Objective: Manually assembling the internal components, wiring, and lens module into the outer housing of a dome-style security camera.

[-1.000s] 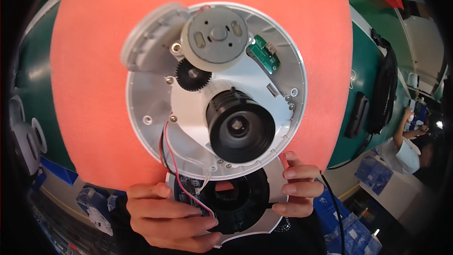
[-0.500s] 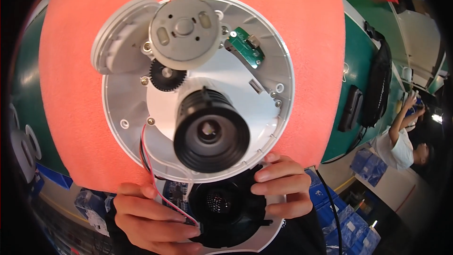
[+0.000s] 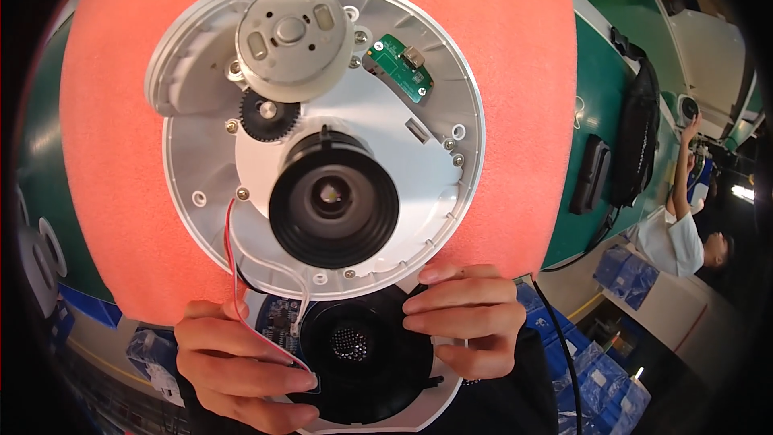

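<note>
My left hand (image 3: 241,366) grips the left side of a white housing part with a black bowl-shaped liner (image 3: 394,354). Its fingertips lie by the end of a red wire (image 3: 262,334) and the blue circuit board (image 3: 280,324). Closed on the right rim of that same part is my right hand (image 3: 471,318), fingers over the edge. Just beyond it, a round white housing (image 3: 471,145) lies open side up. It bears a silver motor (image 3: 290,32), a black gear (image 3: 270,115), a black lens barrel (image 3: 334,201) and a green board (image 3: 400,68). Thin wires link both parts.
The round housing rests on an orange foam mat (image 3: 523,113) over a green table. To the right lie a black case (image 3: 592,173) and a black bag (image 3: 636,137). Blue bins (image 3: 596,395) stand at lower right; a person (image 3: 672,238) works farther off.
The round housing and the lined part sit slightly farther left in view. The lined part is turned more face up, showing more of its inside. Both hands keep their hold.
</note>
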A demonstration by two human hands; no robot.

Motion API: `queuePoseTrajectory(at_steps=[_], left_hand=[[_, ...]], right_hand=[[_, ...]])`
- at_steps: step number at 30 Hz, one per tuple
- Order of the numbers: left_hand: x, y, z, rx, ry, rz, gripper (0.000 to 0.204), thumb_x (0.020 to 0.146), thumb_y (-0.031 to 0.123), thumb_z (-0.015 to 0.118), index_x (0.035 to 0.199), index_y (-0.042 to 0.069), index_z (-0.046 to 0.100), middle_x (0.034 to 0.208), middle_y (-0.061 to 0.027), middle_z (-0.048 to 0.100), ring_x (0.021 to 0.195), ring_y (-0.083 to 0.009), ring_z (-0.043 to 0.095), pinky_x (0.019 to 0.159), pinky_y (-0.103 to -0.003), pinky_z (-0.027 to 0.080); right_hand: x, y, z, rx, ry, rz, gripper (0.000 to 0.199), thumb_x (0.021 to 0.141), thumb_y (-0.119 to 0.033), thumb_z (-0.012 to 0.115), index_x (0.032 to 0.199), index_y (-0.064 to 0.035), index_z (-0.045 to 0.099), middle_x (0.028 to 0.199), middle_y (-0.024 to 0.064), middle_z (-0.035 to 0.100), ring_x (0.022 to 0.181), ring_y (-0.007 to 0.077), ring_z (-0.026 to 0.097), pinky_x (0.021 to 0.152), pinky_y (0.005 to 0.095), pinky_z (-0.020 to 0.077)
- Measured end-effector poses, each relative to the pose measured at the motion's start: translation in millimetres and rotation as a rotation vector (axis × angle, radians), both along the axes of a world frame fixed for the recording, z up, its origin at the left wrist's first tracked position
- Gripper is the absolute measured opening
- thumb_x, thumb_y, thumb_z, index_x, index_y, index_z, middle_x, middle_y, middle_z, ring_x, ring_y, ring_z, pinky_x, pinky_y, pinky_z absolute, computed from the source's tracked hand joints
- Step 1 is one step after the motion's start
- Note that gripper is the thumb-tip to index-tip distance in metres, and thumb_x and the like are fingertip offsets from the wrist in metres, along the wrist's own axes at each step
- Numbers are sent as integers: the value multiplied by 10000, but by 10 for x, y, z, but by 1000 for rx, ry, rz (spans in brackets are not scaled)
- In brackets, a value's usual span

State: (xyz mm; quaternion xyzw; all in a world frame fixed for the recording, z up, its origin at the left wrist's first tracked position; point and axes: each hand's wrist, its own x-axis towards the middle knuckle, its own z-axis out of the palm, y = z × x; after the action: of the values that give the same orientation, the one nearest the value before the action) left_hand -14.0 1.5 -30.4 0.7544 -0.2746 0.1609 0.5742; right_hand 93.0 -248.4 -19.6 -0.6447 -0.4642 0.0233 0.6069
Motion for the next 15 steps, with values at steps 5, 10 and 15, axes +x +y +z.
queuePoseTrajectory(at_steps=[5, 10, 15], left_hand=[[30, -45, 73, 14, 40, 29, 152, 751, 197, 565, 828, 322, 605, 887, 76, 583, 742, -118, 498, 873, -407, 316], [-30, -56, 29, -6, 4, 65, 153, 786, 189, 540, 878, 295, 601, 890, 39, 572, 733, -135, 495, 933, -461, 309], [97, -186, 95, -35, 78, 162, 109, 727, 163, 573, 782, 251, 606, 823, 15, 599, 684, -146, 505, 905, -412, 352]], right_hand=[[-56, 18, -52, 121, -31, -70, 156, 629, 29, 572, 750, -39, 500, 768, 150, 567, 707, 300, 614, 692, 457, 531], [-71, 58, -96, 153, 1, -72, 131, 621, 23, 565, 725, -23, 501, 780, 155, 552, 708, 299, 605, 697, 458, 525], [-60, 47, -134, 140, 3, -53, 111, 645, 26, 590, 734, -8, 533, 794, 151, 564, 712, 286, 603, 707, 450, 523]])
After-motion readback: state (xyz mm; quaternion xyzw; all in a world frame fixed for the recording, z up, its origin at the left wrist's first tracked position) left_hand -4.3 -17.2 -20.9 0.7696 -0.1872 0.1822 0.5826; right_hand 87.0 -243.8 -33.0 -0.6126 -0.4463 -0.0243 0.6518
